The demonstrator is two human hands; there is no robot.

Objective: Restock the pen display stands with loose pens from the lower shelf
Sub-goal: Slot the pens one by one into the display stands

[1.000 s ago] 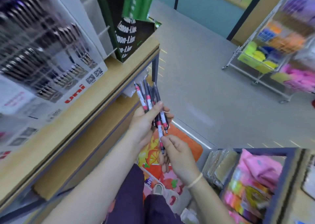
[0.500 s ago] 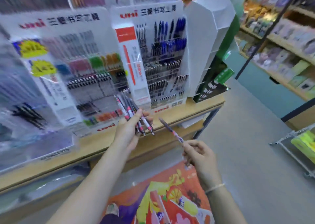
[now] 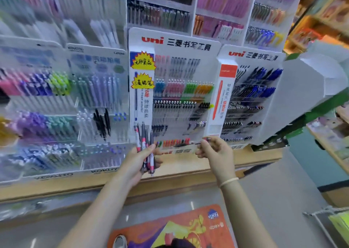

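Left hand (image 3: 139, 161) is wrapped around a bunch of pens (image 3: 146, 149), thumb across the front, pens standing roughly upright with the tops sticking up past the fingers. They're dark with pink and white bands. The bunch sits in front of the lower left corner of the middle uni stand (image 3: 175, 96), over the front part of the wooden shelf (image 3: 255, 158).

Right hand (image 3: 215, 151) is pinching a single pen (image 3: 204, 139) between thumb and fingertips, held about level, right up against the bottom row of that same stand near its lower right corner. The pen is blurry, so only a dark bit with some red shows past the fingers, and I can't tell if it's touching a slot. There's a pale band (image 3: 228, 182) on that wrist.

The stand has rows of pens by color, and its bottom row has orange and red ones. A second uni stand (image 3: 251, 100) is just beside it toward the shelf's right end, and Kokuyo stands (image 3: 56, 106) are to the left. An orange floor mat (image 3: 170, 229) lies below the shelf.
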